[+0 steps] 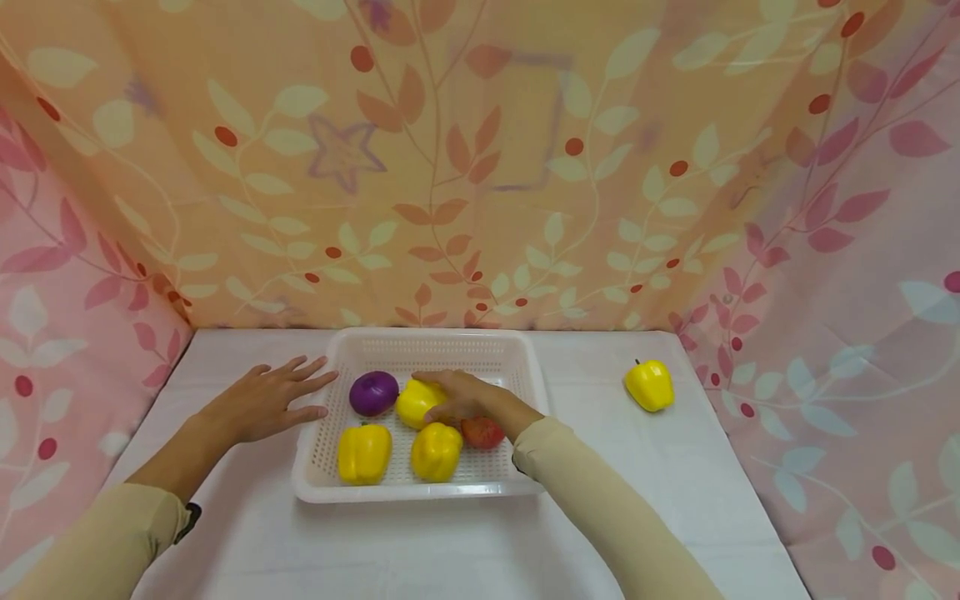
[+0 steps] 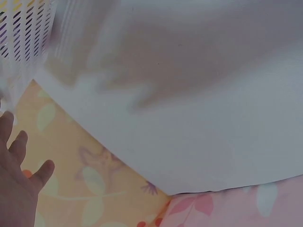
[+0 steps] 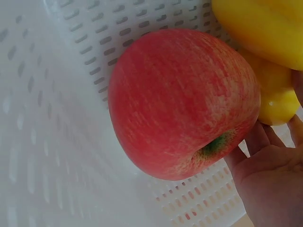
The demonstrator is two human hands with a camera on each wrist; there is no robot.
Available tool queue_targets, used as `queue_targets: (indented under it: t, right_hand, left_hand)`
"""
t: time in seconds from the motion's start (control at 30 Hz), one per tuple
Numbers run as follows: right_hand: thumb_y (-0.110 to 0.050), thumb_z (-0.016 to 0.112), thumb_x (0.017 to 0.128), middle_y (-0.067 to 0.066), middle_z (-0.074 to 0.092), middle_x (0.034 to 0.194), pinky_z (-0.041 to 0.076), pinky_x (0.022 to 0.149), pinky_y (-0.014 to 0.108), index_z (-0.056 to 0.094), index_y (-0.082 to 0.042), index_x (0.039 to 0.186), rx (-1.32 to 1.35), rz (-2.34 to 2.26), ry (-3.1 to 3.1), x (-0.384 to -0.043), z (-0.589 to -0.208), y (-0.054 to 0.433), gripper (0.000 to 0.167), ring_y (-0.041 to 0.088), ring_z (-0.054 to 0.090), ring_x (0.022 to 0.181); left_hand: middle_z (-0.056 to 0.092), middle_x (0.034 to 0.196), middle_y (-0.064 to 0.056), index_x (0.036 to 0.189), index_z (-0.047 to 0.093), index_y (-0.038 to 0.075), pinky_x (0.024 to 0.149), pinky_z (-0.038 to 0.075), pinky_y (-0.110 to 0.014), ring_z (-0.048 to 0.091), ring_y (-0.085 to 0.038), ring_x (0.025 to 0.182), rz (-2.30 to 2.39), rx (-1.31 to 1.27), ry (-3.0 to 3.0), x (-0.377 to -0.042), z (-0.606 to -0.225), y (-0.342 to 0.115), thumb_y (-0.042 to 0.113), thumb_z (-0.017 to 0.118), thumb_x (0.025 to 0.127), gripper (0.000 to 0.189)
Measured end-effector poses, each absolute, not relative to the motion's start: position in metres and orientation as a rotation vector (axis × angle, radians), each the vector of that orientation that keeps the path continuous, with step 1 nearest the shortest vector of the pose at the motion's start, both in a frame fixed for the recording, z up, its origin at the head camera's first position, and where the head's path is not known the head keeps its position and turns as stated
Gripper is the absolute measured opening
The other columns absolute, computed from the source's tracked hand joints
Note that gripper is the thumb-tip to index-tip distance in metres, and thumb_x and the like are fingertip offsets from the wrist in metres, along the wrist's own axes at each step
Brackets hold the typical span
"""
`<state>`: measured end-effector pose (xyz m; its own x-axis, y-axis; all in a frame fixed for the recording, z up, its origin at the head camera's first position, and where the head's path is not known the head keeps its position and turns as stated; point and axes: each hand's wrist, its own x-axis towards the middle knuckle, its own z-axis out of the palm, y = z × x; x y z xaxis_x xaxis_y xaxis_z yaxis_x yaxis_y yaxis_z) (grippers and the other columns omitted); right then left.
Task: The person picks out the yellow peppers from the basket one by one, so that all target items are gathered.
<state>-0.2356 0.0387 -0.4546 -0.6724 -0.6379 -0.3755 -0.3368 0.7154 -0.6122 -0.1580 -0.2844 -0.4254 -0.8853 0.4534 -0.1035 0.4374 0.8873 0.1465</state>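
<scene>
Right grip (image 1: 463,395) curls round a yellow pepper (image 1: 412,407) in the white basket (image 1: 420,493); left grip (image 1: 264,403), empty, spreads wide near its rim

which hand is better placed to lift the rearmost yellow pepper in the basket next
Probably the right hand: it curves around that yellow pepper, while the left hand is by the basket's left rim.

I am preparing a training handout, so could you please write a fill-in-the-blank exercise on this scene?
The basket holds ____ yellow peppers.
Another yellow pepper lies to the basket's ____.
The only red fruit in the basket is an ____.
The left hand holds ____.
Missing words: three; right; apple; nothing.
</scene>
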Motion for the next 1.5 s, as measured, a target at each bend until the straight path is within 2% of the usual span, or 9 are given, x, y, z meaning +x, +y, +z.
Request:
queue_targets:
  t: [0.43, 0.63, 0.67, 0.87, 1.0, 1.33, 1.43, 1.5]
  right_hand:
    - [-0.028, 0.073, 0.092, 0.002, 0.048, 0.150, 0.033, 0.115, 0.044, 0.038, -0.023, 0.155, -0.777, -0.643, 2.334, -0.234, -0.450, 0.040, 0.072, 0.023, 0.046, 0.133]
    - [-0.026, 0.074, 0.091, 0.002, 0.048, 0.149, 0.035, 0.114, 0.043, 0.037, -0.026, 0.155, -0.808, -0.609, 2.341, -0.232, -0.433, 0.042, 0.074, 0.023, 0.047, 0.130]
    - [-0.026, 0.074, 0.091, 0.002, 0.049, 0.148, 0.038, 0.112, 0.042, 0.037, -0.026, 0.155, -0.817, -0.602, 2.346, -0.232, -0.430, 0.042, 0.074, 0.022, 0.048, 0.128]
    - [-0.024, 0.075, 0.090, 0.004, 0.050, 0.149, 0.038, 0.112, 0.039, 0.037, -0.022, 0.155, -0.904, -0.559, 2.390, -0.237, -0.412, 0.048, 0.075, 0.023, 0.049, 0.129]
    - [-0.024, 0.074, 0.091, 0.005, 0.048, 0.150, 0.034, 0.115, 0.041, 0.035, -0.018, 0.155, -0.985, -0.545, 2.423, -0.243, -0.404, 0.057, 0.075, 0.025, 0.049, 0.132]
    - [-0.029, 0.073, 0.092, 0.006, 0.049, 0.149, 0.041, 0.109, 0.043, 0.031, -0.022, 0.157, -1.004, -0.547, 2.483, -0.249, -0.383, 0.091, 0.078, 0.025, 0.055, 0.121]
    - [-0.026, 0.074, 0.091, 0.008, 0.049, 0.149, 0.042, 0.109, 0.043, 0.031, -0.018, 0.157, -1.024, -0.592, 2.483, -0.250, -0.377, 0.103, 0.078, 0.026, 0.055, 0.118]
    - [-0.024, 0.074, 0.091, 0.009, 0.046, 0.151, 0.039, 0.111, 0.043, 0.032, -0.015, 0.156, -1.038, -0.618, 2.483, -0.249, -0.373, 0.111, 0.077, 0.026, 0.053, 0.122]
  left_hand:
    - [0.038, 0.157, -0.014, 0.151, 0.044, 0.020, 0.104, 0.030, -0.072, 0.034, -0.045, 0.141, 0.143, 0.714, 2.932, -0.160, -0.426, -0.285, 0.059, 0.051, 0.097, 0.068]
    - [0.038, 0.157, -0.015, 0.151, 0.045, 0.019, 0.104, 0.031, -0.072, 0.034, -0.045, 0.141, 0.152, 0.722, 2.930, -0.160, -0.426, -0.286, 0.060, 0.050, 0.097, 0.068]
    - [0.038, 0.156, -0.015, 0.151, 0.045, 0.019, 0.104, 0.030, -0.072, 0.034, -0.045, 0.141, 0.155, 0.721, 2.930, -0.160, -0.426, -0.286, 0.060, 0.050, 0.097, 0.068]
    - [0.038, 0.157, -0.015, 0.151, 0.045, 0.019, 0.104, 0.030, -0.073, 0.034, -0.046, 0.141, 0.158, 0.717, 2.929, -0.158, -0.427, -0.286, 0.059, 0.051, 0.096, 0.068]
    - [0.037, 0.157, -0.015, 0.151, 0.044, 0.020, 0.105, 0.029, -0.072, 0.033, -0.045, 0.142, 0.161, 0.712, 2.928, -0.158, -0.429, -0.287, 0.060, 0.050, 0.096, 0.068]
    - [0.037, 0.157, -0.015, 0.151, 0.045, 0.018, 0.104, 0.030, -0.072, 0.033, -0.045, 0.142, 0.155, 0.728, 2.938, -0.158, -0.428, -0.286, 0.060, 0.050, 0.097, 0.068]
    - [0.037, 0.157, -0.015, 0.151, 0.044, 0.018, 0.105, 0.029, -0.072, 0.032, -0.045, 0.142, 0.158, 0.723, 2.932, -0.158, -0.428, -0.285, 0.060, 0.050, 0.097, 0.069]
    - [0.036, 0.157, -0.015, 0.151, 0.044, 0.018, 0.105, 0.029, -0.072, 0.032, -0.045, 0.142, 0.161, 0.718, 2.928, -0.157, -0.427, -0.284, 0.060, 0.050, 0.097, 0.068]
